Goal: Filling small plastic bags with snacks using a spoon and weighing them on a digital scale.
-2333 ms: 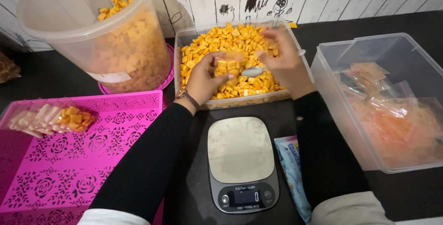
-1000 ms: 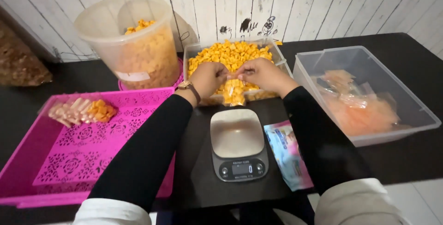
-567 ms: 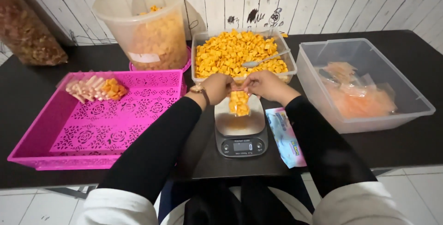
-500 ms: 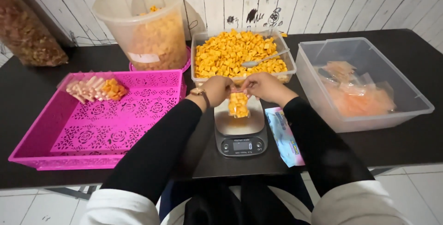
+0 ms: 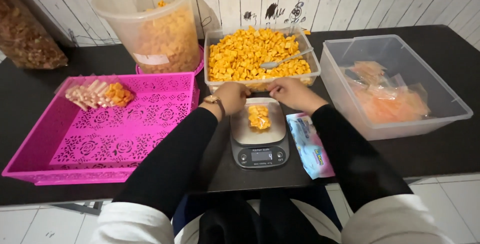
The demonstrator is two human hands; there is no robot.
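A small clear bag of orange square crackers (image 5: 259,116) lies on the plate of a grey kitchen scale (image 5: 260,155). My left hand (image 5: 231,97) and my right hand (image 5: 291,92) sit side by side at the bag's far end, fingers pinched on its top edge. Just beyond my hands stands a clear tray (image 5: 212,74) full of the same crackers, with a metal spoon (image 5: 285,60) lying in it.
A pink lattice basket (image 5: 115,139) at left holds a few filled packets (image 5: 97,94). Behind it stands a big clear tub of crackers (image 5: 155,29). A clear bin (image 5: 417,123) with plastic bags is at right. A blue packet (image 5: 310,146) lies beside the scale.
My hands filled the small bag over the cracker tray, then brought it toward me and lowered it onto the scale plate. The view has pulled back from the table.
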